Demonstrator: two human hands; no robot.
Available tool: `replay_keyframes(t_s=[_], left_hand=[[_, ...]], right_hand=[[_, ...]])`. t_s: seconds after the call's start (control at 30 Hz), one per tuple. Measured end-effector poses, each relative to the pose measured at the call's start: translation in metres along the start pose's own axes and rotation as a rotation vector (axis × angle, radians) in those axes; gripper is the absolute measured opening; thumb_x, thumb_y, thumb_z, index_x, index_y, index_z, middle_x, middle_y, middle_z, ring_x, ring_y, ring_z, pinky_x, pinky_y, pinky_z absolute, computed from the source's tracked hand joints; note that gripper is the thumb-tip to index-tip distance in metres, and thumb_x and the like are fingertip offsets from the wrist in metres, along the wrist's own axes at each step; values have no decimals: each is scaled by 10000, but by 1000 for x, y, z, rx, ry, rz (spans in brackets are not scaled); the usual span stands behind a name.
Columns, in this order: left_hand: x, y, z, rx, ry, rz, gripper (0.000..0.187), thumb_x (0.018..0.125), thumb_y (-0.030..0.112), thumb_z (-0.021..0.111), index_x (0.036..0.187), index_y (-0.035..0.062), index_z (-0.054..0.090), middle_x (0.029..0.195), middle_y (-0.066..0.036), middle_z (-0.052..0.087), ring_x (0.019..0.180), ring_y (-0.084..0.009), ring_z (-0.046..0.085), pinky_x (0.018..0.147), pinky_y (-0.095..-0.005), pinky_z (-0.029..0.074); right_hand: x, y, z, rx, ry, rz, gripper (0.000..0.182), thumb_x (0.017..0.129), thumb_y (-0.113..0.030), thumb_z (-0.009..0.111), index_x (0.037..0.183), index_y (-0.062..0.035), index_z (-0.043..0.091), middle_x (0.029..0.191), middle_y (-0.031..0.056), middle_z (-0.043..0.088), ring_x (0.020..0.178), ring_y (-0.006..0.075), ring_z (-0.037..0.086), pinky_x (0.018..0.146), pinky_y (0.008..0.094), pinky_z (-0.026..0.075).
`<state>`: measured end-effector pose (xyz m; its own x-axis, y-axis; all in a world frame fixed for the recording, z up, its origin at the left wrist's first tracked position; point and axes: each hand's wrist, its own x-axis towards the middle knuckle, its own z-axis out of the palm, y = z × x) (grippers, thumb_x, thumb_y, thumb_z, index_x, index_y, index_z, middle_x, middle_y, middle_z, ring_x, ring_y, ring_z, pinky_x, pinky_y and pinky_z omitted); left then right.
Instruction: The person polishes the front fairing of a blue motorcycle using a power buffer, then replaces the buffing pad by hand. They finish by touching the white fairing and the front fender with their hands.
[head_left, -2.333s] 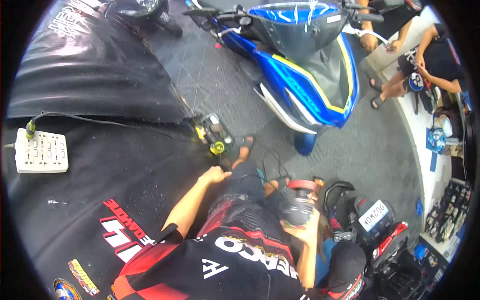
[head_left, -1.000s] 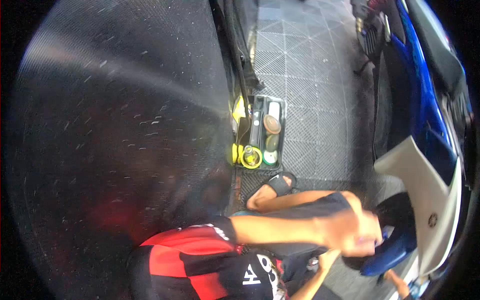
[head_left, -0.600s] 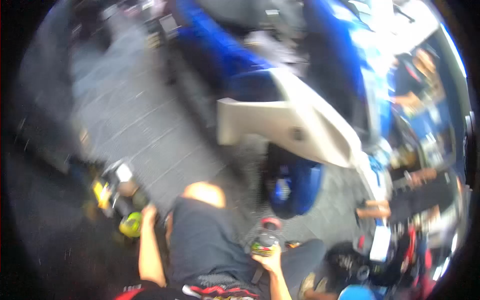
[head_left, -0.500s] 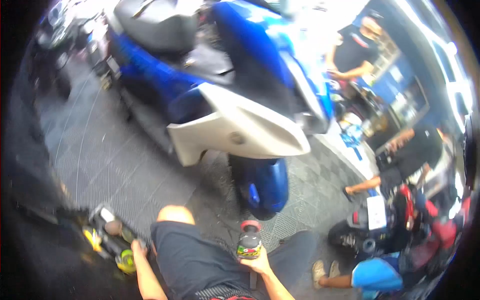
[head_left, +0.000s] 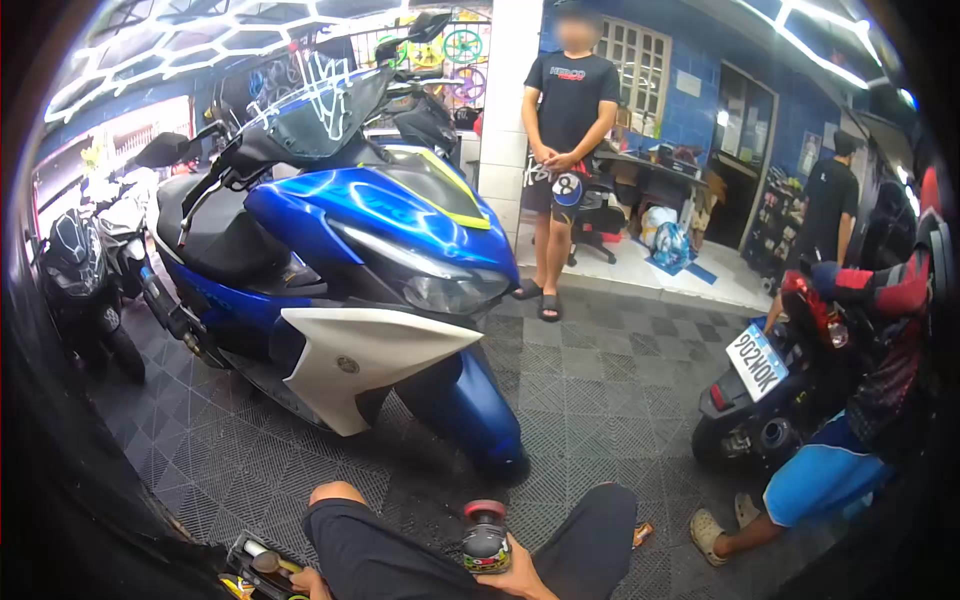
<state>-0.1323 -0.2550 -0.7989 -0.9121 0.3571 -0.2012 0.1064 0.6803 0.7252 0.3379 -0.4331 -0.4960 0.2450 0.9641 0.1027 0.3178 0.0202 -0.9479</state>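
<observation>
The view has tipped up, hands apart: right hand [head_left: 516, 575] clamped on the red-padded tool [head_left: 487, 545], six o'clock, best held steady; left hand [head_left: 311, 583] at the tray [head_left: 238, 546], seven o'clock, grip unclear.

The floor [head_left: 620, 370] is dark, ribbed tile in a checkered pattern. A blue scooter [head_left: 370, 215] stands left of its middle. Parked scooters [head_left: 80, 265] stand by its far left edge, a motorcycle [head_left: 775, 415] toward the right edge. Sandals [head_left: 549, 306] rest near the far edge, clogs [head_left: 707, 537] near the near right corner, a tray [head_left: 262, 560] at the near left corner.
</observation>
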Motion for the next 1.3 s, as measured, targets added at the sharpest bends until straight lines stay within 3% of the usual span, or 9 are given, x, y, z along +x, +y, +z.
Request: replay_keyframes(t_s=[0.1,0.23,0.47,0.57,0.77,0.83,0.97,1.17,1.3], left_hand=[[-6,16,-24,172,191,626,284,815,144,677,1043,0,587,1075,-206,560,941,-438,591,836,-536,458],[-130,166,-156,20,62,854,145,830,34,624,915,22,507,977,-200,485,944,-438,568,815,-480,442],[-194,259,-209,-258,139,1330,304,788,-50,690,1077,-28,601,1119,-159,521,945,-328,609,802,-421,485],[-136,240,-181,-435,-155,866,274,752,-45,729,1003,-49,618,1134,-129,532,1002,-255,594,833,-366,480],[-147,296,-193,-803,-180,1071,440,829,73,634,1242,-36,523,1287,-158,555,1174,-255,574,987,-349,466],[-221,352,-217,-1251,-603,1018,538,799,103,528,1316,-38,481,1392,-212,513,1290,-346,529,1056,-412,454],[-313,423,-218,-1613,-1199,681,775,685,68,520,1443,59,357,1368,-238,530,1258,-377,553,989,-445,510],[-384,453,-186,-1365,-1494,686,705,690,57,555,1387,36,453,1191,-162,592,1081,-272,615,883,-386,549],[-393,454,-151,-1292,-1765,491,565,860,353,521,1322,27,509,1192,-175,599,1095,-307,617,912,-446,527]], right_hand=[[-8,-10,-10,391,86,31,791,612,-209,914,1269,-11,521,1084,139,692,991,231,684,888,377,534],[-27,-7,-13,621,273,-52,671,718,-77,836,1296,-43,496,1164,121,612,1043,248,626,876,430,560],[-37,-35,-46,956,210,223,175,756,63,750,854,-37,645,719,64,652,591,197,641,557,315,554],[-39,-52,-49,871,282,186,134,767,57,746,800,-22,644,704,81,668,601,214,658,578,324,568],[-22,-16,-44,909,302,15,142,841,-8,718,949,13,628,808,133,685,690,268,694,618,378,598],[-16,1,-56,916,181,-28,430,903,-129,699,1266,-23,493,940,141,665,749,264,685,648,363,599],[29,-86,-76,1072,48,-286,729,849,-395,750,1403,-77,397,1185,155,576,944,296,642,783,421,574],[82,-159,-82,1204,-107,-570,840,732,-665,772,1309,-125,487,1060,132,585,869,271,610,737,401,495],[118,-162,-79,1284,-240,-445,706,766,-579,786,1216,-96,534,992,119,606,843,266,616,749,397,499]])
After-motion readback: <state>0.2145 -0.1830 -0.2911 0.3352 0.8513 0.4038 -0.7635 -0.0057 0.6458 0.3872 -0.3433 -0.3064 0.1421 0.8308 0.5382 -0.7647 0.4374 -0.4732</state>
